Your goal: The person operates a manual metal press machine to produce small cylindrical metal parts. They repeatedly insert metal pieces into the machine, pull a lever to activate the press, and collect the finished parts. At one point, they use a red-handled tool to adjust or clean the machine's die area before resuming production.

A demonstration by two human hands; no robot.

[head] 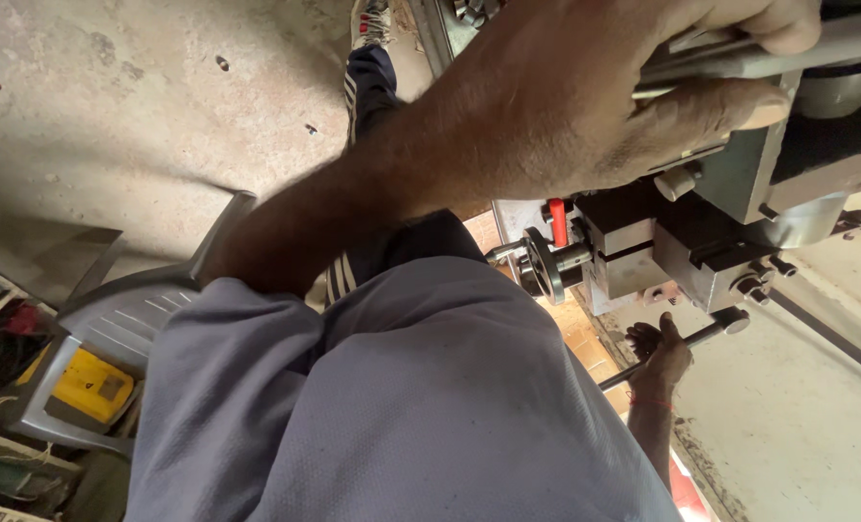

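Note:
My left hand (585, 97) reaches across my body to the upper right and is closed around a grey metal bar (836, 48) on top of a lathe-like machine (740, 193). Lower down, my right hand (658, 353) grips the long steel handle of a wrench (706, 333) that runs up to the machine's dark tool block (711, 266). My grey shirt fills the bottom middle of the view. Dark striped trousers lead up to my shoe (373, 21).
A round handwheel (544, 266) and a red lever (556, 222) stick out from the machine toward me. At the left stands a grey plastic chair (131, 319) with a yellow object (92, 387) under it. The floor (112, 116) is bare concrete.

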